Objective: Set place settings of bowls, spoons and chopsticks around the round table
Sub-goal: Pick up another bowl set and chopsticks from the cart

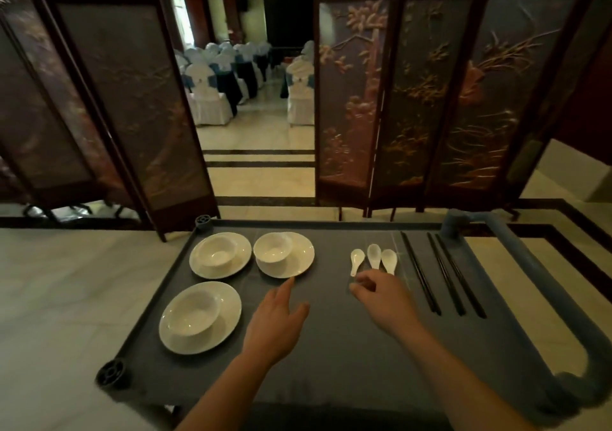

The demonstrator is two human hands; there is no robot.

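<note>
Far left, three white bowls, each seated in its own plate: the near bowl (193, 309) closest to us, the far bowl (218, 251) behind it, the middle bowl (273, 247) to its right. They look paired as ready sets, I'd say, so each lifts off in one go.

The left hand (276, 321) reaches out flat, fingers straight and close together, holding nothing; its forefinger tip is at the rim of the middle plate (299, 260), touching or just short, too close to call.

Next along, three spoons (374, 255) lie fanned, scoops away, handles toward the person; easy pickings. The right hand (381, 293) hovers over those handle ends, fingers curled inward; the tips are blurred, so whether a handle is pinched I cannot tell.

Further right, the black chopsticks (445, 273) lie in long straight lines, apart from the spoons.

My read: one setting is being gathered, bowl for the left, spoon for the right. The round table is out of shot, so every piece is on the trolley, none laid.

It all rests on a grey cart (331, 357) with a raised lip; its padded handle (592, 331) curves round at the right. Around it:
- a pale floor (66, 281) with dark bands
- a carved left screen (126, 99)
- covered chairs (205, 96) seen through the gap
- the right screen (430, 99), with raised trees and grasses
</note>
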